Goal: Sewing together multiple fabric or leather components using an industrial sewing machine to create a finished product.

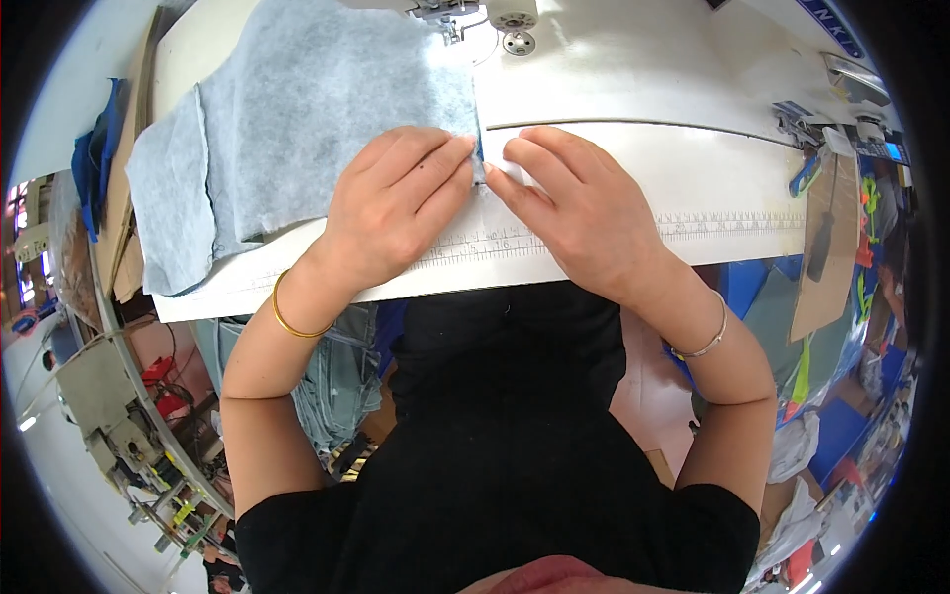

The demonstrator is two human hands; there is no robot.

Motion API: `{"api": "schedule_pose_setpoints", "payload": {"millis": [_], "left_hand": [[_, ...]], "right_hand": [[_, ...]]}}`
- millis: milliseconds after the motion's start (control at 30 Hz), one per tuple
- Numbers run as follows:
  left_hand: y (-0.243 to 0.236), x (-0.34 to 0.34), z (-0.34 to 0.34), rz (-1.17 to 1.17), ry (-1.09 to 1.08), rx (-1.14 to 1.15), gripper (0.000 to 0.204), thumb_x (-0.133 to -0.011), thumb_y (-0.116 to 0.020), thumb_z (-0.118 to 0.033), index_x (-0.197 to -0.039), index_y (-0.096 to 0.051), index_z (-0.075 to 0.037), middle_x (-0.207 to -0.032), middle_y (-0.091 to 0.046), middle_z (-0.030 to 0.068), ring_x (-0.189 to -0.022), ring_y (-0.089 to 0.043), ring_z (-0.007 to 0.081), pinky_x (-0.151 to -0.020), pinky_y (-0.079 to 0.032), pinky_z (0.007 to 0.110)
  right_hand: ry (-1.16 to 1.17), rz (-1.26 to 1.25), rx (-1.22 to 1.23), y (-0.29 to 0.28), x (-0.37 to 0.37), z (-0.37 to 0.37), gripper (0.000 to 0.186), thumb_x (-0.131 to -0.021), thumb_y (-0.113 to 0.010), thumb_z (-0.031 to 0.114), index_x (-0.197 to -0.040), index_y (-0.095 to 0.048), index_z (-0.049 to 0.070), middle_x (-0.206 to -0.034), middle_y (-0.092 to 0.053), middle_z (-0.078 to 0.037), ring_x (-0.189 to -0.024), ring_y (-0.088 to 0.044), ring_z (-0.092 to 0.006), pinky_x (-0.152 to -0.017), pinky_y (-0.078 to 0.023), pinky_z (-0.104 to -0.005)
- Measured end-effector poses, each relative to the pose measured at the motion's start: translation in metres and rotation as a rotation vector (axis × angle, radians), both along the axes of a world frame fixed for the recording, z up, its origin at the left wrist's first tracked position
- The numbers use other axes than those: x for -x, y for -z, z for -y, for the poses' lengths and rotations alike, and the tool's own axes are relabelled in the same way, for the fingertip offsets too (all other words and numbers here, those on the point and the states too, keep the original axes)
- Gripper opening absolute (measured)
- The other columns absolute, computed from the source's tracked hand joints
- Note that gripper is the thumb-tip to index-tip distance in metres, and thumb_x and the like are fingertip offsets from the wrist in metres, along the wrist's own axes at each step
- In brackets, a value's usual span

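A light blue-grey fleecy fabric piece lies on the white sewing table, its left part folded or overlapped by another layer. My left hand rests over its lower right corner, fingers pressed together on the fabric's right edge, where a darker blue strip shows. Close by on the right is my right hand, its fingers curled and its thumb side touching that same edge. What lies between the right fingertips is too small to make out. Beyond the fabric's far edge stands the sewing machine's needle area.
A printed ruler strip runs along the table's near edge. At the right are small scissors and a cardboard piece with a dark tool on it. Dark blue cloth hangs at the left. Grey-green fabric is heaped below the table.
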State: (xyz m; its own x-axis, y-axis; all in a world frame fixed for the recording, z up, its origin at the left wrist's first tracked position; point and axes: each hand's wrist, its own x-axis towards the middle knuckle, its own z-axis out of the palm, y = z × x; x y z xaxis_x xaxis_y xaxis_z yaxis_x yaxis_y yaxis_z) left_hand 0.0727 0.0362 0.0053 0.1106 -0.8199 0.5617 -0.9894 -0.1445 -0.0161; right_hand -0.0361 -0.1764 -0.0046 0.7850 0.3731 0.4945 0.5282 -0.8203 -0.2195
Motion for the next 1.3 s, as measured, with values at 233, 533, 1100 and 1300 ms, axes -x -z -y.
{"api": "schedule_pose_setpoints", "payload": {"millis": [233, 533, 1100, 1300], "left_hand": [[0.003, 0.002, 0.003, 0.002, -0.009, -0.014, 0.025, -0.072, -0.071, -0.006, -0.095, -0.069, 0.003, -0.109, -0.070, 0.0139, -0.094, -0.067, 0.0265, -0.078, -0.058, 0.038], [0.002, 0.000, -0.002, -0.057, -0.033, 0.031, 0.026, -0.070, -0.070, -0.006, -0.094, -0.069, 0.003, -0.108, -0.070, 0.0126, -0.093, -0.066, 0.0264, -0.077, -0.057, 0.038], [0.011, -0.035, 0.002, -0.193, 0.065, 0.065, 0.026, -0.070, -0.074, -0.003, -0.095, -0.069, 0.001, -0.110, -0.073, 0.0127, -0.088, -0.066, 0.0284, -0.070, -0.054, 0.038], [0.011, -0.052, 0.007, -0.186, 0.064, 0.057, 0.028, -0.071, -0.076, -0.003, -0.097, -0.069, 0.000, -0.109, -0.073, 0.0113, -0.088, -0.066, 0.0284, -0.074, -0.055, 0.039]], "right_hand": [[-0.029, -0.031, 0.018, 0.000, -0.003, 0.005, 0.032, -0.085, -0.069, 0.007, -0.116, -0.071, 0.000, -0.126, -0.061, -0.010, -0.122, -0.058, -0.0301, -0.100, -0.054, -0.0399], [-0.113, -0.114, 0.084, -0.015, -0.009, 0.009, 0.036, -0.084, -0.067, 0.006, -0.119, -0.070, -0.002, -0.130, -0.062, -0.011, -0.125, -0.057, -0.0317, -0.102, -0.054, -0.0413], [-0.185, -0.057, 0.130, -0.018, -0.049, 0.019, 0.031, -0.081, -0.068, 0.007, -0.111, -0.070, 0.000, -0.118, -0.066, -0.009, -0.110, -0.062, -0.0260, -0.105, -0.052, -0.0444], [-0.134, -0.042, 0.176, -0.017, -0.063, 0.022, 0.030, -0.081, -0.070, 0.006, -0.111, -0.070, 0.002, -0.121, -0.068, -0.006, -0.107, -0.063, -0.0247, -0.093, -0.055, -0.0388]]}}
